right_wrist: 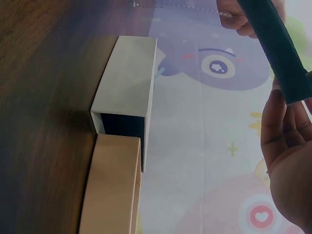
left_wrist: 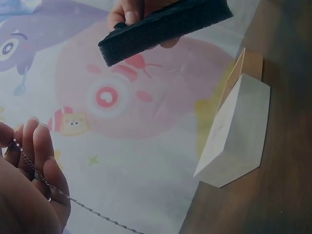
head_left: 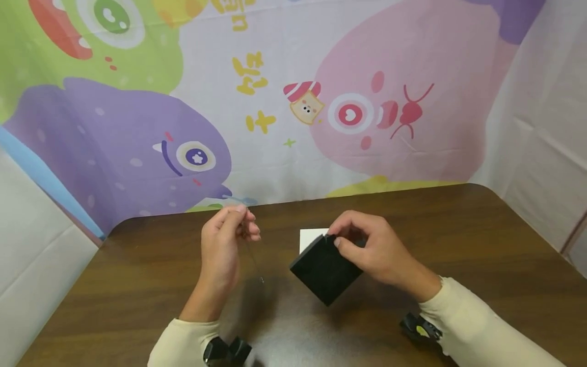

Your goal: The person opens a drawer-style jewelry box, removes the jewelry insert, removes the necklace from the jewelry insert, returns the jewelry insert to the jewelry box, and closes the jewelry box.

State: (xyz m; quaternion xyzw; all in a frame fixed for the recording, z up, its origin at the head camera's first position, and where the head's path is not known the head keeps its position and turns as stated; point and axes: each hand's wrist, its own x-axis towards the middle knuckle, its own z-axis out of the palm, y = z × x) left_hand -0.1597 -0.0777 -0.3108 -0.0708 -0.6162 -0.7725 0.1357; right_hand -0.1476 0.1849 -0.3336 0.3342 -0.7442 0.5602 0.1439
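Note:
My left hand [head_left: 222, 247] is raised over the table and pinches a thin silver chain [left_wrist: 92, 210] between thumb and fingertips. The chain hangs down from there, with a small bright piece at its lower end. A square black foam pad [head_left: 326, 270] is tilted in the air, one corner pointing down. The thumb and fingers of my right hand [head_left: 378, 250] grip it near its upper corner, where a small notch shows. Behind and below the pad, a white box sleeve [right_wrist: 127, 75] lies on the table, mostly hidden in the head view.
A tan box tray [right_wrist: 111, 180] sits at the sleeve's dark open end. All of this is on a brown wooden table [head_left: 151, 275]. A cartoon-printed cloth [head_left: 275, 168] hangs along its back edge, with pale panels at both sides.

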